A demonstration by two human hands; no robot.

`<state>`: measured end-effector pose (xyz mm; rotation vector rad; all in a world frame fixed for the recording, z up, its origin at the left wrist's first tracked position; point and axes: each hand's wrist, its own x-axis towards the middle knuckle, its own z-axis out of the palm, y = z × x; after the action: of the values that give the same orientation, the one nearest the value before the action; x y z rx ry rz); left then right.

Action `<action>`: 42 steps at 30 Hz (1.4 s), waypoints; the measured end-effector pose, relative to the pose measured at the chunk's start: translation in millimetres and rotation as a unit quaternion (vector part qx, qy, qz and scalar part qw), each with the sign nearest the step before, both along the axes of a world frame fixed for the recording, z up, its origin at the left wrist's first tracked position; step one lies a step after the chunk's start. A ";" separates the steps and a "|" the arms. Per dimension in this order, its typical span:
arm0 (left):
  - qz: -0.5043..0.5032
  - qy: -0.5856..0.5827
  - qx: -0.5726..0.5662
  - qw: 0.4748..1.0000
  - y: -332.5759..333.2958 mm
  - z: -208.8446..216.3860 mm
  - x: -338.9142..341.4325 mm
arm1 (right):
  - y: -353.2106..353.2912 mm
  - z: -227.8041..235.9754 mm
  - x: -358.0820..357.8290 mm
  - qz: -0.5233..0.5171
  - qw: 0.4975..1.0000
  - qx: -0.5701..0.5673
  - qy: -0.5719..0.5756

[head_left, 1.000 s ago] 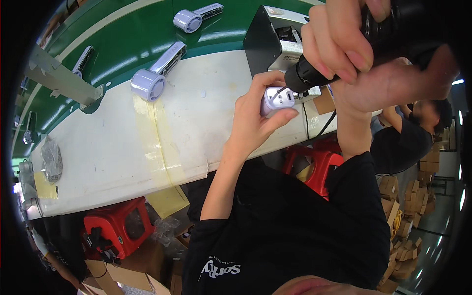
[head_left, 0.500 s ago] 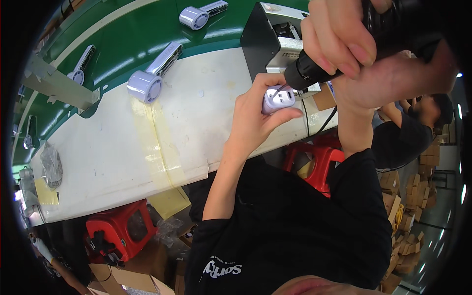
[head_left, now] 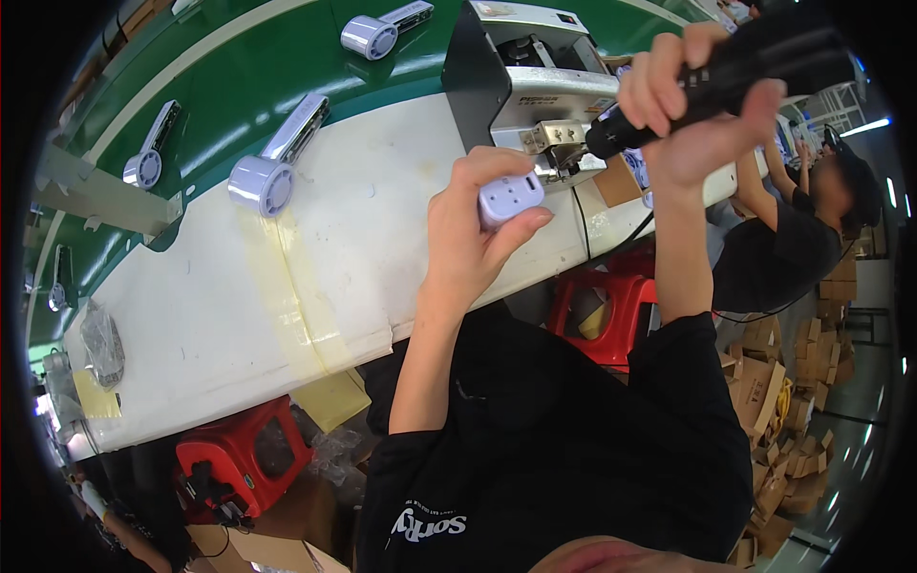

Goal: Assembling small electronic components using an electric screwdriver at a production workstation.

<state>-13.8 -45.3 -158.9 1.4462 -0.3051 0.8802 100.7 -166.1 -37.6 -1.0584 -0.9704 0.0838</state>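
My left hand [head_left: 465, 215] is closed round a pale lilac handheld fan [head_left: 511, 200]; its end face, with small holes and a slot, is turned up toward me, and the rest is hidden by my fingers. My right hand [head_left: 683, 110] grips a black electric screwdriver [head_left: 735, 91] by its body. The screwdriver's tip is at the metal outlet [head_left: 562, 153] of a screw feeder [head_left: 544, 100], apart from the fan. Whether a screw sits on the tip is too small to tell.
Another lilac fan [head_left: 263, 184] lies on the white table [head_left: 373, 229]. More fans, one of them a far fan [head_left: 373, 36], rest on the green conveyor belt [head_left: 229, 72]. Red stools [head_left: 611, 315] stand below the table edge. A co-worker [head_left: 793, 224] sits at the right.
The screwdriver has moved off the fan's end face to the feeder's outlet. My left hand has shifted slightly left and down with the fan. The feeder shows more fully.
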 end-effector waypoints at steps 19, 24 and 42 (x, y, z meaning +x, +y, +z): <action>-0.013 0.016 -0.026 0.999 -3.1 -2.7 -1.8 | -12.3 11.7 -20.5 0.118 0.993 0.014 0.007; -0.017 0.028 -0.044 0.998 -1.3 1.7 -5.5 | -6.3 35.9 -18.7 0.187 0.982 0.022 -0.018; 0.002 0.057 -0.019 0.998 0.0 8.1 -11.9 | 35.4 44.2 -54.9 0.194 0.980 -0.042 -0.028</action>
<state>-25.7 -45.3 -150.8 1.4562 -0.1989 0.7992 45.8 -130.7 6.7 -0.9394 -1.2245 0.4205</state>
